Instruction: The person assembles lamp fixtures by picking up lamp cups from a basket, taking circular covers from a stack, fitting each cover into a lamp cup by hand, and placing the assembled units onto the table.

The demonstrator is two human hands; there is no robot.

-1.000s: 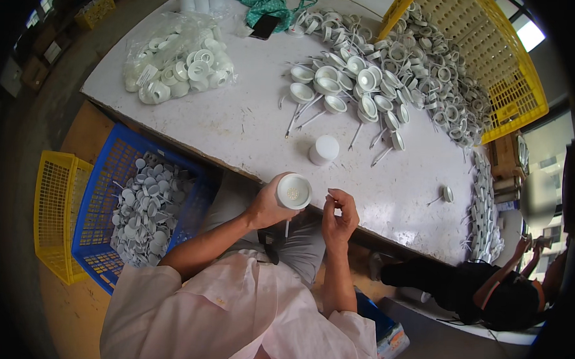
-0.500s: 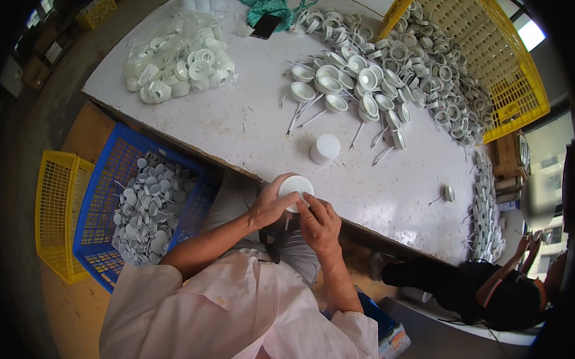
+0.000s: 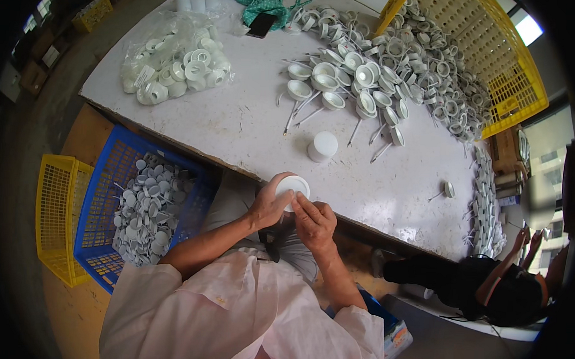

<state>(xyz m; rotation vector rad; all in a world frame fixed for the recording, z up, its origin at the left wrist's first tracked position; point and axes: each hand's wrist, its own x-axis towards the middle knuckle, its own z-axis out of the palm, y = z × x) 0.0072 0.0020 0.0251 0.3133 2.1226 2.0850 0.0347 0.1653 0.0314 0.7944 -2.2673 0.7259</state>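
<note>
While clasping round white fixture (image 3: pixel 293 183) in fingers of left hand (image 3: pixel 269 201), touching its near side with bunched fingers of right hand (image 3: pixel 315 225); cannot tell if pinching anything. Held just beside bench (image 3: pixel 388 196).

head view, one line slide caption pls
Both hands on a round white piece beside a table of white parts, blue basket at left.

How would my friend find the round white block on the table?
Start at the white table and spot the heap of white cups on it. Between that heap and the person's right hand is the block. It stands alone with a plain white top, while the nearest cups are hollow and trail wires.
</note>
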